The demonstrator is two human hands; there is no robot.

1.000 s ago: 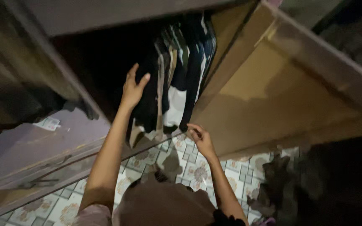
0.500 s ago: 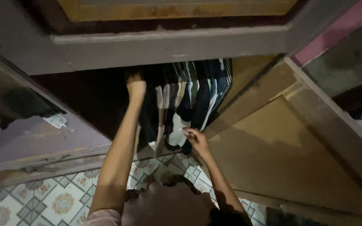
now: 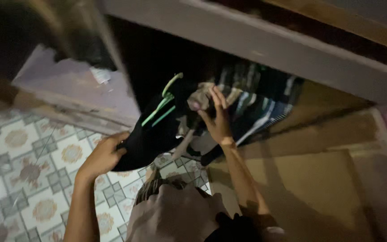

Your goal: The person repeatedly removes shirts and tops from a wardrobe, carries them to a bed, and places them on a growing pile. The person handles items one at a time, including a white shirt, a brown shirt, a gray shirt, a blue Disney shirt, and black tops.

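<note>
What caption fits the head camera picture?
Left hand grips a black garment while right hand touches hanging clothes.

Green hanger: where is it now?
Head view, upper centre: the green hanger tops the black garment, left of the right hand, inside the open wardrobe.

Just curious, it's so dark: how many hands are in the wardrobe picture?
2. The left hand grips a black garment low; the right hand reaches into the hanging clothes. None seem hidden.
</note>
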